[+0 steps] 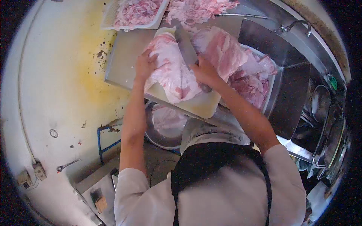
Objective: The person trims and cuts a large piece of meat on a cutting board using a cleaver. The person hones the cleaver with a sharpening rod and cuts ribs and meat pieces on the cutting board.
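Observation:
A large pale pink piece of meat [169,71] lies on the cutting board [205,105]. My left hand [145,66] rests against its left edge, with the fingers apart on the surface. My right hand [205,71] is wrapped round the handle of a wide-bladed knife [184,45]. The blade points up and to the left, over the right part of the meat. Just right of the blade is another large piece of meat [222,51], redder in colour. Whether the blade's edge touches the meat, I cannot tell.
A white basket [152,25] of meat trimmings stands at the back, beside a loose pile of trimmings [200,10]. Right of the board, a white tray [272,86] holds meat in the sink [286,94]. Below the counter's front edge is a metal bowl [162,141] with meat.

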`<action>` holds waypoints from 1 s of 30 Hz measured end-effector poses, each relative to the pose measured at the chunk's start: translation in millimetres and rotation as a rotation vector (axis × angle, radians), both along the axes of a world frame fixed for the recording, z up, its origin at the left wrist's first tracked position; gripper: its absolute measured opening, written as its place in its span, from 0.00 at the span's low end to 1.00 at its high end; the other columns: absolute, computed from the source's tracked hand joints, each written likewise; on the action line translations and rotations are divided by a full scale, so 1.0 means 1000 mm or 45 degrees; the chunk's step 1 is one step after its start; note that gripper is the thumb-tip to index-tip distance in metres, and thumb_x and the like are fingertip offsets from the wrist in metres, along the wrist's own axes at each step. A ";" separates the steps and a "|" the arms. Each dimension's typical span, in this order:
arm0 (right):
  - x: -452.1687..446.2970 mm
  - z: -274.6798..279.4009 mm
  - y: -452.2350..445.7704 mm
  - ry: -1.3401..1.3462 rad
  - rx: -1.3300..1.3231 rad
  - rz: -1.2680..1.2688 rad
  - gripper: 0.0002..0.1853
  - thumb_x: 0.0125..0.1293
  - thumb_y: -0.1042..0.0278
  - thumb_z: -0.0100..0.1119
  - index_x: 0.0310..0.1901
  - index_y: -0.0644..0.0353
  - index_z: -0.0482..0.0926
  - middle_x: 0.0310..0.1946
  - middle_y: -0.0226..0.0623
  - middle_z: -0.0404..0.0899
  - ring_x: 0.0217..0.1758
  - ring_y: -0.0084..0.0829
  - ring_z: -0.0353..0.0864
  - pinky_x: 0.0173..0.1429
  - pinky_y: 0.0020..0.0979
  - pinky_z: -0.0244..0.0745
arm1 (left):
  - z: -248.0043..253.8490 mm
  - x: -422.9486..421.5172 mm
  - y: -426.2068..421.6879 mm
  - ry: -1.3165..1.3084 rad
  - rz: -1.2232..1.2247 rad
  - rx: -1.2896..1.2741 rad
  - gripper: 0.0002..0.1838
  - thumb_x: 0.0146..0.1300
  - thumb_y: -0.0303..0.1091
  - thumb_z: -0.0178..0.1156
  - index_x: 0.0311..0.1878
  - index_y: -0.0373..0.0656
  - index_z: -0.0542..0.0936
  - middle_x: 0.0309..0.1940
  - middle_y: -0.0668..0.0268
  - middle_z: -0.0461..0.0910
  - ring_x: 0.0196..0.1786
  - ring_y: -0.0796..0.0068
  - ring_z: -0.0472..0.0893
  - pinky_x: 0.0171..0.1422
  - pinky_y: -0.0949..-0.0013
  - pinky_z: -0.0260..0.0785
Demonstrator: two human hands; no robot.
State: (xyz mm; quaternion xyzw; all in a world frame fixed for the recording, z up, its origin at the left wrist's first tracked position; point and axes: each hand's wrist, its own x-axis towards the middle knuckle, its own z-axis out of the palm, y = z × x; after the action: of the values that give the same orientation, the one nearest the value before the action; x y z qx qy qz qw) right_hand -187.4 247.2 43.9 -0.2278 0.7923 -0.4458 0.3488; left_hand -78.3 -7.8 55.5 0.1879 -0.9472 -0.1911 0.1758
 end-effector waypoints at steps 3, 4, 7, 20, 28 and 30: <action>0.018 -0.008 0.002 0.181 -0.073 -0.015 0.26 0.67 0.61 0.54 0.62 0.68 0.69 0.44 0.55 0.79 0.28 0.36 0.83 0.37 0.40 0.77 | 0.014 0.007 -0.019 -0.043 -0.035 0.173 0.12 0.60 0.36 0.66 0.42 0.36 0.83 0.27 0.48 0.81 0.26 0.55 0.82 0.34 0.55 0.70; 0.042 -0.034 0.021 0.320 -0.188 0.000 0.26 0.67 0.61 0.54 0.62 0.68 0.68 0.43 0.54 0.78 0.26 0.35 0.82 0.34 0.39 0.77 | 0.023 0.010 -0.024 -0.082 -0.012 0.147 0.12 0.60 0.36 0.66 0.41 0.36 0.83 0.25 0.50 0.80 0.25 0.59 0.80 0.33 0.56 0.69; 0.076 0.012 0.082 -0.116 -0.198 0.079 0.25 0.68 0.62 0.53 0.62 0.67 0.68 0.37 0.45 0.78 0.22 0.30 0.77 0.28 0.34 0.74 | 0.047 0.024 -0.044 -0.211 0.041 0.129 0.12 0.61 0.36 0.66 0.37 0.35 0.83 0.20 0.55 0.77 0.22 0.69 0.74 0.31 0.60 0.66; 0.015 0.028 -0.013 0.061 0.080 0.189 0.22 0.66 0.58 0.57 0.54 0.67 0.73 0.32 0.43 0.81 0.35 0.43 0.83 0.44 0.43 0.76 | 0.082 0.067 -0.058 -0.328 0.073 0.155 0.12 0.61 0.35 0.66 0.30 0.34 0.82 0.16 0.62 0.72 0.23 0.77 0.68 0.28 0.66 0.62; 0.073 0.072 0.140 -0.483 0.241 0.273 0.28 0.67 0.60 0.56 0.65 0.64 0.67 0.34 0.42 0.78 0.29 0.34 0.79 0.36 0.38 0.76 | 0.021 0.097 -0.096 -0.149 0.115 -0.315 0.13 0.49 0.28 0.66 0.40 0.37 0.84 0.31 0.52 0.82 0.33 0.53 0.80 0.41 0.55 0.72; 0.076 0.074 0.144 -0.605 0.200 0.150 0.27 0.67 0.60 0.56 0.64 0.65 0.68 0.32 0.40 0.78 0.22 0.29 0.77 0.29 0.35 0.74 | 0.026 0.083 -0.023 -0.002 -0.242 -0.076 0.26 0.46 0.25 0.63 0.54 0.40 0.81 0.50 0.52 0.81 0.56 0.49 0.78 0.61 0.53 0.69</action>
State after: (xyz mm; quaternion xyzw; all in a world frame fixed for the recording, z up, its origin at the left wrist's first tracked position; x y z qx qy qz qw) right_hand -111.8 391.2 118.1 -0.1346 0.7057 -0.4026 0.5673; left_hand 5.0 -30.8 81.2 0.0919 -0.9662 -0.1786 0.1617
